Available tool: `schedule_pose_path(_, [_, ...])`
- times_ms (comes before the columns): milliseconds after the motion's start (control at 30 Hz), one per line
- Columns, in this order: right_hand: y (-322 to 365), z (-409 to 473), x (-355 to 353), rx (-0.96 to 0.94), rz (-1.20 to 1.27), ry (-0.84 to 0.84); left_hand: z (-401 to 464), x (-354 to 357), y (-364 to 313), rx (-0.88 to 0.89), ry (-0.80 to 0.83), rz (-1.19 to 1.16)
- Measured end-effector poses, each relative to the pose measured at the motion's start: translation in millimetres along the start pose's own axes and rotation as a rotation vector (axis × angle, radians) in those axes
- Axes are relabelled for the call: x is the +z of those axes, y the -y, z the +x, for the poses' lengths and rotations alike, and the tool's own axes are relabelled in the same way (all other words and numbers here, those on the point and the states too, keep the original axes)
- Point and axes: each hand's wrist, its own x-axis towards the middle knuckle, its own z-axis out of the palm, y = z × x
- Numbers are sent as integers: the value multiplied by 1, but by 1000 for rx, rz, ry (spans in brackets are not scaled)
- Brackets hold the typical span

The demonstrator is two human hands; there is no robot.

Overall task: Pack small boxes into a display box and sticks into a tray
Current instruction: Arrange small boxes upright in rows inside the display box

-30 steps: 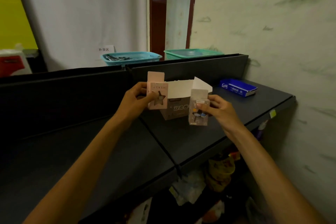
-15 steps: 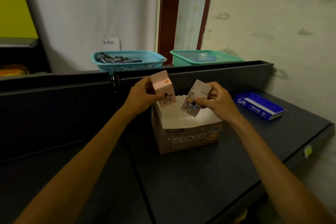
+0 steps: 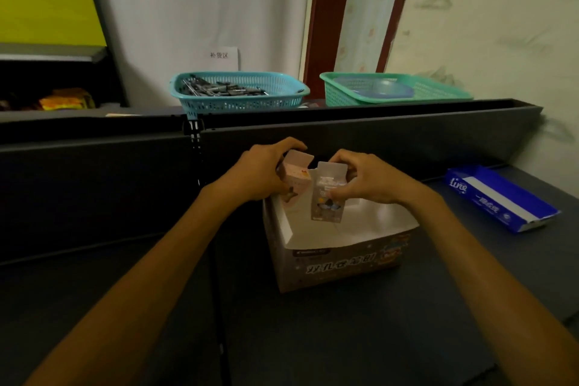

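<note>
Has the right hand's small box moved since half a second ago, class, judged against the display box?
Yes. The small box in the right hand has gone down and is upright, its lower end inside the display box rim, beside the pink box.

Two small cardboard boxes are in view: a pink carton (image 3: 295, 180) at left and a grey-beige carton (image 3: 329, 194) just right of it. One open printed cardboard display box (image 3: 338, 260) stands nearer. Two plastic mesh baskets sit far back: a blue one (image 3: 239, 97) left, a green one (image 3: 394, 92) right. One flat blue tissue pack (image 3: 501, 197) lies at right.
</note>
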Motion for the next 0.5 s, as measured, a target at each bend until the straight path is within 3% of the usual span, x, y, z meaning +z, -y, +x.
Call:
schedule_pose_path(200, [-5, 19, 0, -76, -28, 119, 5, -2, -13, -78, 98, 314])
schedule_pose_path(500, [-23, 27, 8, -153, -36, 189, 8, 14, -31, -214, 72, 623])
